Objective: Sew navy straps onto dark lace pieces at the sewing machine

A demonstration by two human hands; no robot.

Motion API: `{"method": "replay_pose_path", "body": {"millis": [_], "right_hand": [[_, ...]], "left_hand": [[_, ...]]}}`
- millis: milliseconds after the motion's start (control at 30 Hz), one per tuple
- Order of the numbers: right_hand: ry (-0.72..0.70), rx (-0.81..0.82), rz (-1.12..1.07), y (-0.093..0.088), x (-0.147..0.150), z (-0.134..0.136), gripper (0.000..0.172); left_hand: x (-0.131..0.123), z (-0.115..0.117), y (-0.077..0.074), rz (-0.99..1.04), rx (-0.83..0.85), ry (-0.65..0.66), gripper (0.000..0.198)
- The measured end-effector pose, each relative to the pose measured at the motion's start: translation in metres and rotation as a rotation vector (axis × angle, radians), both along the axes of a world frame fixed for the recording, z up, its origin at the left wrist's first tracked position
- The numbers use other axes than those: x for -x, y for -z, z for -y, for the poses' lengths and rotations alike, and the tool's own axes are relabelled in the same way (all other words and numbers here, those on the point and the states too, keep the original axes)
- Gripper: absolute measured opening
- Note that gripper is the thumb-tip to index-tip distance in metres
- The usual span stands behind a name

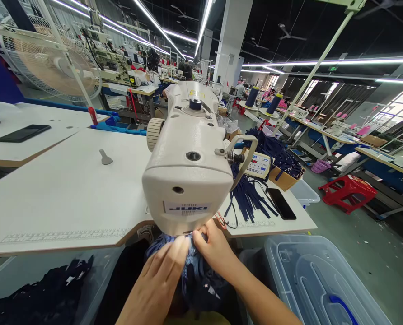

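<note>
A cream sewing machine (188, 167) stands on a white table (62, 189), its head right in front of me. Under the head lies bunched dark blue fabric (196, 275). My left hand (164, 271) rests flat on the fabric with its fingers stretched toward the needle area. My right hand (213, 248) pinches the fabric just under the head, fingers curled. The needle itself is hidden behind the head.
Dark blue strips (252, 194) and a black phone (282, 204) lie on the table's right. A clear plastic bin (310, 280) sits at lower right, another bin with dark cloth (42, 289) at lower left. A fan (55, 63), a red stool (349, 192) and other workstations lie beyond.
</note>
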State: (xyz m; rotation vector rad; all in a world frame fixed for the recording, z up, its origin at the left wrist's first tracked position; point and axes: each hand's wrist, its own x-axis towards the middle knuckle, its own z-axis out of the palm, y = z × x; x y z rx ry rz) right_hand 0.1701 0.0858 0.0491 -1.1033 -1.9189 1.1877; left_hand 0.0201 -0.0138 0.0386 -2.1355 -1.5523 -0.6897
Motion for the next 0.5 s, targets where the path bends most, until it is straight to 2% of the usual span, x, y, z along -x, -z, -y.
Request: {"method": "replay_pose_path", "body": {"millis": [67,233,500], "right_hand": [[-0.003,0.009,-0.013,0.002,0.000,0.001,0.004],[0.051,-0.065,-0.003,0.007,0.001,-0.006,0.003],[0.070,-0.145,0.128,-0.003,0.004,-0.010,0.012]], "left_hand": [[-0.001,0.002,0.002,0.047,0.026,0.049,0.046],[-0.008,0.007,0.006,0.124,0.080,-0.052,0.041],[-0.013,0.008,0.008,0.131,0.112,-0.115,0.043]]}}
